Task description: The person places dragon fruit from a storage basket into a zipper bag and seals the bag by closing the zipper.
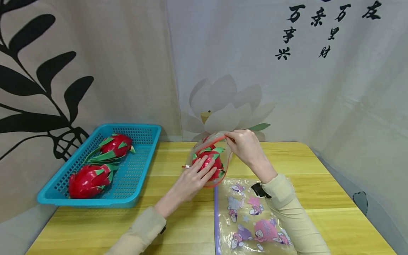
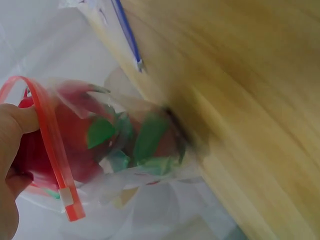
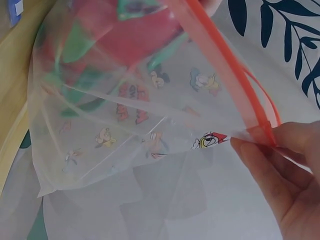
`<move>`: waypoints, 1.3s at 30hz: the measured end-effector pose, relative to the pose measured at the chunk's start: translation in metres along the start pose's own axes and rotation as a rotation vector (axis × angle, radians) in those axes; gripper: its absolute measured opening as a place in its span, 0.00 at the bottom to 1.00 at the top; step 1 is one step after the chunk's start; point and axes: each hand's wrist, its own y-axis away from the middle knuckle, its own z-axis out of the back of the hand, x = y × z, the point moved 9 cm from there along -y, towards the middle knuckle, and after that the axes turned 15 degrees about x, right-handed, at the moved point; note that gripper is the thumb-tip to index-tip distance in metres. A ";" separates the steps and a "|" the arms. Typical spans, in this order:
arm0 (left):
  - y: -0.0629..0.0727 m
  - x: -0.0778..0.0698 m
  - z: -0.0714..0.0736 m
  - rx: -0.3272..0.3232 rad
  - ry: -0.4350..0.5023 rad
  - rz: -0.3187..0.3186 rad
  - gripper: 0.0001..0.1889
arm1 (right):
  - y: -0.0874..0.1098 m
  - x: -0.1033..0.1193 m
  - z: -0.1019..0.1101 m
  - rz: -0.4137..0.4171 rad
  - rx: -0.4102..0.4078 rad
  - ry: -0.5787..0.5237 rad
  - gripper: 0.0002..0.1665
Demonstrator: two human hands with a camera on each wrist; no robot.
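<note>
A clear zip bag (image 3: pixel 175 120) with a red-orange zip edge and small cartoon prints is held up over the far edge of the table. My right hand (image 1: pixel 248 148) pinches one corner of that zip edge. With its fingers spread over it, my left hand (image 1: pixel 192 179) grips a glossy red dragon fruit (image 1: pixel 218 163) with green scales in the bag's mouth. Thumb and finger show on the fruit's side in the left wrist view. More red and green fruit lies deeper in the bag, blurred by the plastic. A whitish slider (image 2: pixel 66 196) sits near the zip's end.
A blue plastic basket (image 1: pixel 140 166) stands at the left, holding two more dragon fruits (image 1: pixel 87 182). A flat clear bag (image 1: pixel 236 219) with a purple zip edge and pink cartoon prints lies under my right forearm. A printed curtain hangs behind the wooden table (image 1: pixel 318 198).
</note>
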 end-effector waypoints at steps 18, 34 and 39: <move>-0.016 0.009 -0.017 0.059 -0.007 -0.188 0.34 | 0.002 -0.010 -0.003 -0.053 0.023 -0.072 0.06; 0.017 0.015 -0.017 -0.159 -0.013 -0.165 0.15 | 0.002 -0.019 -0.002 -0.104 -0.010 -0.098 0.07; 0.023 0.019 -0.018 -0.108 -0.013 -0.085 0.29 | 0.002 -0.023 -0.002 -0.112 -0.024 -0.107 0.07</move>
